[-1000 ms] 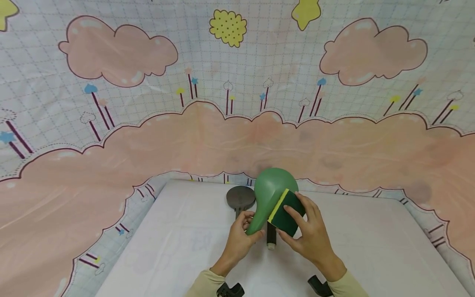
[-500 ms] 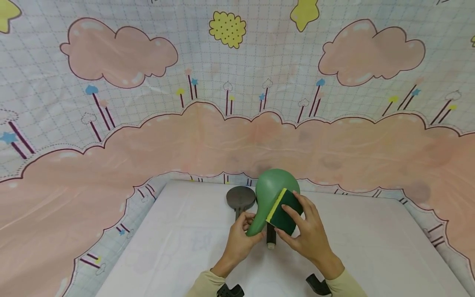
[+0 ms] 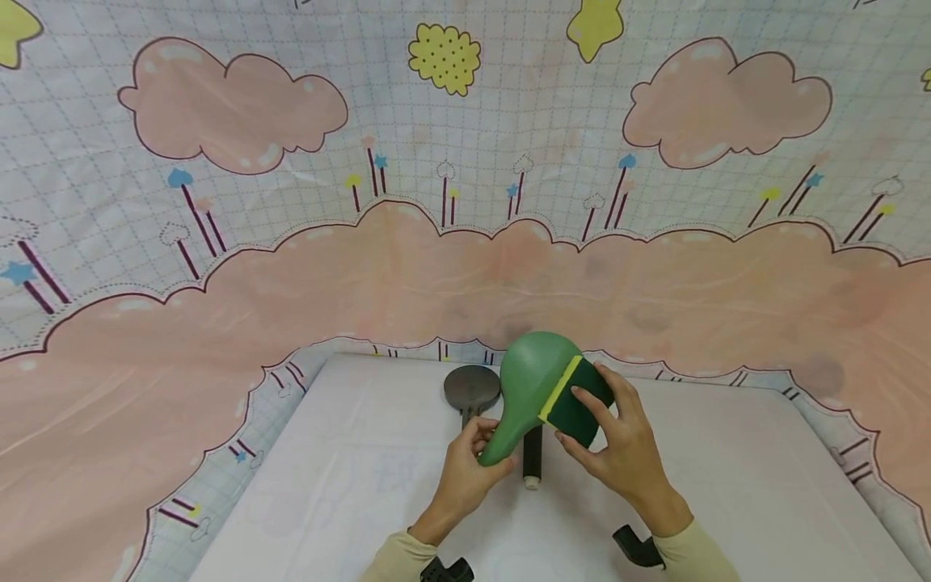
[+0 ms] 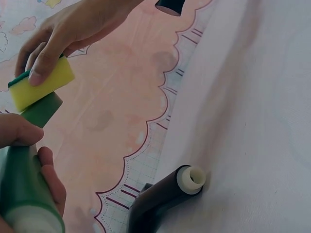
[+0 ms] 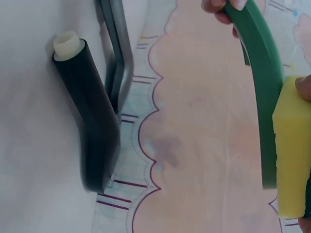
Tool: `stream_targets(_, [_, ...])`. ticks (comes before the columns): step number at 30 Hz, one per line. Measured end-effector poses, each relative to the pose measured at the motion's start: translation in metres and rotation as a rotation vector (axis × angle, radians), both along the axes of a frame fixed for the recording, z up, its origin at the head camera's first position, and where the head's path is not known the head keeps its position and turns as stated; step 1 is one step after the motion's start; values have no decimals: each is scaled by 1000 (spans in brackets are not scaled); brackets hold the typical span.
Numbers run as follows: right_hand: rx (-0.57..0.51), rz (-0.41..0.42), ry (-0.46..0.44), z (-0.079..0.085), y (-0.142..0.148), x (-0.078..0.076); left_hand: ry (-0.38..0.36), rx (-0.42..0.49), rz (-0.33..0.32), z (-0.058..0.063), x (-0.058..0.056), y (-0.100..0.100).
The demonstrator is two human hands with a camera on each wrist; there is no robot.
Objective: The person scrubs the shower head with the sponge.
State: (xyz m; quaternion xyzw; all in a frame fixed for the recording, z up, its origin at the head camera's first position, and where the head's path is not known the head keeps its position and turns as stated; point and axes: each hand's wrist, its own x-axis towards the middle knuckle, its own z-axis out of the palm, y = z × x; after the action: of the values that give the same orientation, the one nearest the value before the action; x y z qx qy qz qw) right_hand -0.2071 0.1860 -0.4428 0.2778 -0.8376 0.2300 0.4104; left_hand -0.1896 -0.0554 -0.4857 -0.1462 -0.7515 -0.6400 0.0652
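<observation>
A green paddle-shaped utensil (image 3: 534, 368) with a broad rounded head and tapering handle is held above the table. My left hand (image 3: 465, 469) grips its narrow handle between thumb and fingers; the handle's pale end (image 4: 34, 221) shows in the left wrist view. My right hand (image 3: 633, 449) holds a sponge (image 3: 582, 404), dark green on one side and yellow (image 5: 291, 155) on the other. In the right wrist view, the yellow side touches the utensil's face. The sponge covers the right part of the head.
On the white table (image 3: 327, 469) behind the hands lies a utensil with a dark grey round head (image 3: 471, 390). Beside it, a black handle (image 3: 532, 465) with a pale hollow end points toward me; its other end is hidden. A cartoon-printed cloth (image 3: 436, 283) hangs behind.
After a slight shift left, the right hand and sponge have slid right and a little up across the green utensil's head. The left hand keeps its grip, nearly still.
</observation>
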Motion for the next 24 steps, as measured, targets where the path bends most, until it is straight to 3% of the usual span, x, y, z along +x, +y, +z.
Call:
stream_targets(8, [40, 39, 20, -9, -12, 7, -42, -61, 35, 3, 1, 4])
stream_targets(14, [38, 53, 28, -11, -15, 8, -26, -80, 43, 30, 14, 4])
stream_targets(16, [40, 51, 34, -11, -15, 8, -16, -75, 45, 24, 11, 2])
stream_targets(20, [33, 48, 51, -6, -13, 7, 13, -77, 49, 0, 0, -1])
stream_targets(24, [27, 36, 45, -1, -7, 5, 53, -76, 44, -2, 0, -4])
